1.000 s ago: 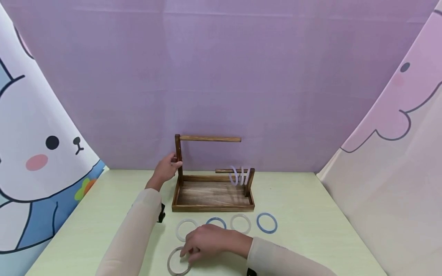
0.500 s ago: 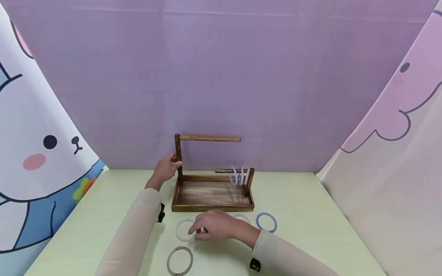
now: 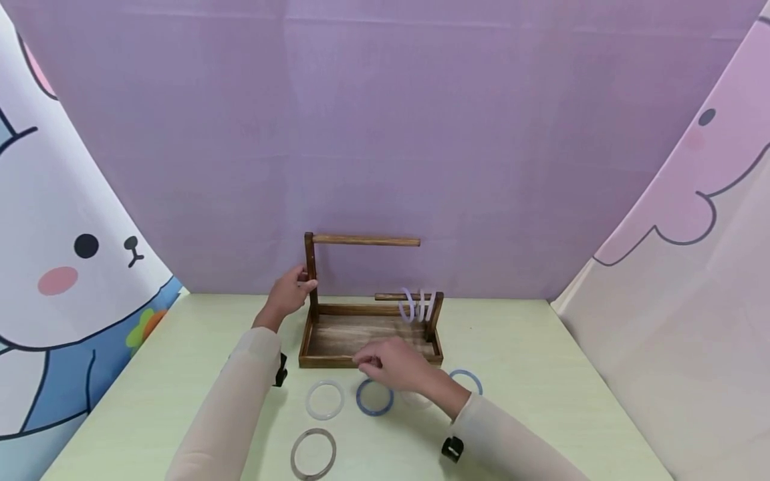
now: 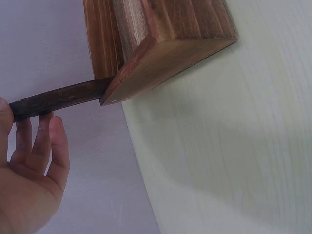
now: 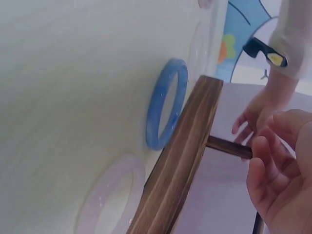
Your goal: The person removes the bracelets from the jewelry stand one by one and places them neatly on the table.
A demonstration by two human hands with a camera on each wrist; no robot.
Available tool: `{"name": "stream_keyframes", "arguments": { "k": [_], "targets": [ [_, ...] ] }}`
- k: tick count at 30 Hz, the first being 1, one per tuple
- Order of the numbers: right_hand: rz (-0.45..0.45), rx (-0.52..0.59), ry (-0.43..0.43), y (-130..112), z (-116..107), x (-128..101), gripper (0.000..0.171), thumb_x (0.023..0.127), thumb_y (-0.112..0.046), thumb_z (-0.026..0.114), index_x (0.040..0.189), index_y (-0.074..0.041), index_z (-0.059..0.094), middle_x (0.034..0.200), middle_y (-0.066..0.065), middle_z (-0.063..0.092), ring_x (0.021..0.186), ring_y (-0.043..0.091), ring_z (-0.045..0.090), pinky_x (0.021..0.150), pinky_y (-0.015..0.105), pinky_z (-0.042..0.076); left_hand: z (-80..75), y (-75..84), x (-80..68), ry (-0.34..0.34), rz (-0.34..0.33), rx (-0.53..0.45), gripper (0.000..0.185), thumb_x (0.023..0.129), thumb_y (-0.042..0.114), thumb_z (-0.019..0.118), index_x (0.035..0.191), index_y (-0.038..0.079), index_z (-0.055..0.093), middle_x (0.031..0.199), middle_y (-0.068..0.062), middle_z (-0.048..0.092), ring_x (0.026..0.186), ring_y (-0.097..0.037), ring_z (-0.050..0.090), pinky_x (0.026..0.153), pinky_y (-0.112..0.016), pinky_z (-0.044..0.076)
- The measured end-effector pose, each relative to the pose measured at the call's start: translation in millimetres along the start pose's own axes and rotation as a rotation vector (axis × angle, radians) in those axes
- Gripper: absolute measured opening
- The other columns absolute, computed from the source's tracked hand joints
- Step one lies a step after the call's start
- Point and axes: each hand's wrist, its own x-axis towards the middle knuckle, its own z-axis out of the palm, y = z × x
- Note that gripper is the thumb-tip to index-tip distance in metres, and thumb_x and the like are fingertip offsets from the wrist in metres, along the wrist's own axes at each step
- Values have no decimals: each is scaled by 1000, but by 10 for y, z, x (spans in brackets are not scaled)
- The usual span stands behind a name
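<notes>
The left grip [image 3: 289, 290] is wrapped round the rack's tall post [image 3: 310, 267], steadying it. The right grip [image 3: 394, 366] hangs curled over the rack's [image 3: 337, 363] front wall, with no ring seen in it. Just beneath and nearer me, a blue ring [image 3: 359, 403] lies flat on the counter [image 3: 541, 401]. I'd judge this is the reach for a ring, which calls for dropping the fingers onto its rim.
</notes>
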Motion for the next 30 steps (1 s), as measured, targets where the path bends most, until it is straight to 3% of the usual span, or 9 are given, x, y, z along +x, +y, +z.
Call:
{"name": "stream_keyframes", "arguments": {
  "k": [11, 18, 30],
  "targets": [
    [149, 19, 216, 153, -169, -45, 16, 98, -20, 68, 111, -18, 78, 102, -4, 74, 64, -1, 53, 54, 17, 45, -8, 6, -27, -3, 4, 10, 31, 109, 29, 50, 133, 9, 51, 145, -21, 54, 126, -40, 60, 89, -48, 60],
    [248, 16, 373, 255, -272, -58, 21, 95, -17, 71, 115, -15, 77, 110, 3, 74, 64, 2, 53, 54, 18, 44, -22, 10, -35, 4, 10, 8, 32, 109, 29, 51, 133, 9, 51, 145, -21, 55, 125, -40, 61, 87, -47, 60],
    [372, -6, 611, 411, -400, -61, 28, 89, -10, 76, 117, -10, 76, 105, 10, 70, 68, 10, 58, 57, 24, 48, -32, 8, -30, -12, 7, 2, 34, 109, 30, 51, 136, 8, 49, 147, -21, 53, 125, -41, 60, 88, -49, 60]
  ]
}}
